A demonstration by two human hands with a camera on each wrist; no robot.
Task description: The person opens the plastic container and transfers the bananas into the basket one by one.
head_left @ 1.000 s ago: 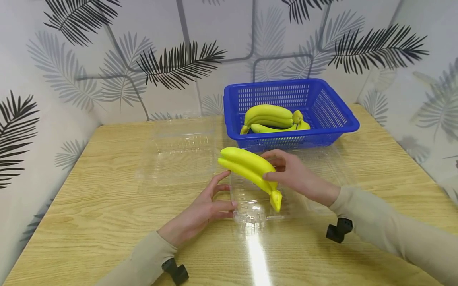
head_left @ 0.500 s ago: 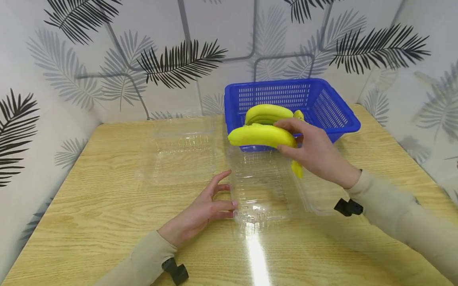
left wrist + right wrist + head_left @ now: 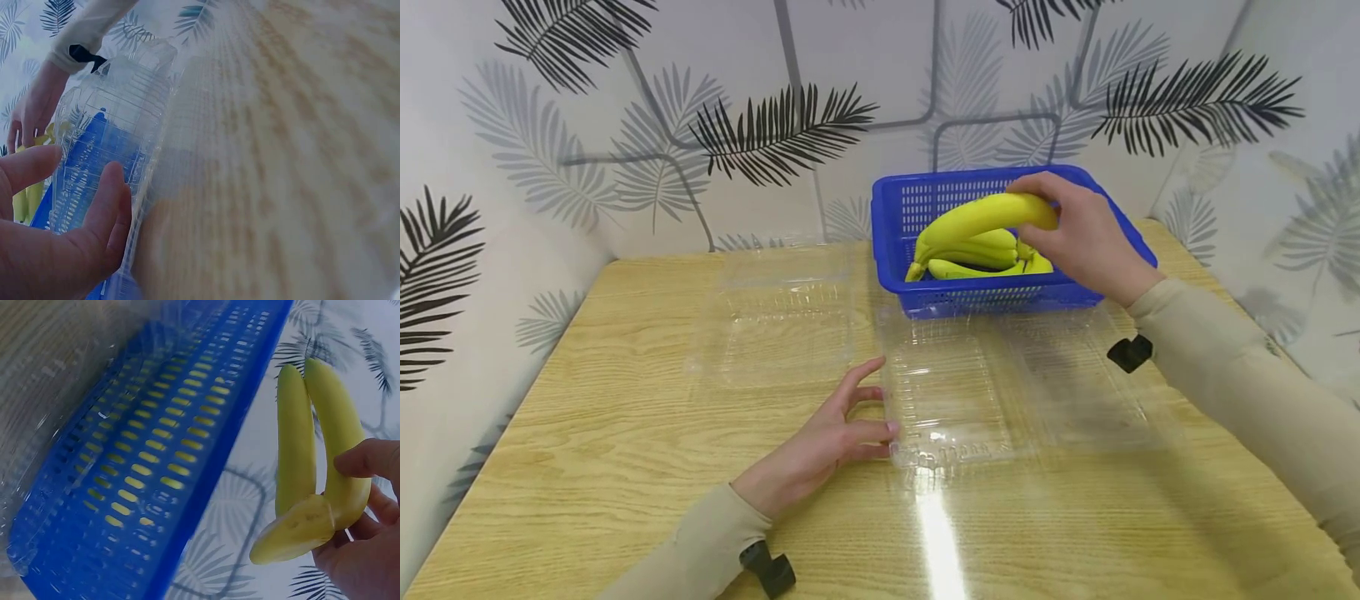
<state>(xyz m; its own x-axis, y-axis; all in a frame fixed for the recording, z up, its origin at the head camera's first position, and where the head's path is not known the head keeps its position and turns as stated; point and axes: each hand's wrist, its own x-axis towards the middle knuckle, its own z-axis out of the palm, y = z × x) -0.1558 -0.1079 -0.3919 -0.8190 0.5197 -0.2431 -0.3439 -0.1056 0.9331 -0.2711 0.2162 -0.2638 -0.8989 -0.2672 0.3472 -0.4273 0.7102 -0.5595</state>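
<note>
My right hand (image 3: 1078, 233) grips a small bunch of two yellow bananas (image 3: 977, 221) over the blue basket (image 3: 1015, 289). The right wrist view shows the bunch (image 3: 294, 444) from its stem side, with my thumb on one banana. Below it in the basket lie more bananas (image 3: 981, 268), partly hidden by the held one. My left hand (image 3: 823, 446) has its fingers spread, the tips right at the left side of an open clear plastic clamshell box (image 3: 951, 392). In the left wrist view, the thumb and fingers stay apart beside the clear wall (image 3: 119, 94).
A second clear plastic box (image 3: 786, 333) stands left of the middle. The blue basket stands at the back, just behind the near box's far edge. A wall with a leaf pattern (image 3: 737, 100) rises behind the wooden table (image 3: 647, 433).
My right hand has carried the banana bunch from above the near clear box up and back to over the blue basket, turning it on the way. The left hand has stayed in place.
</note>
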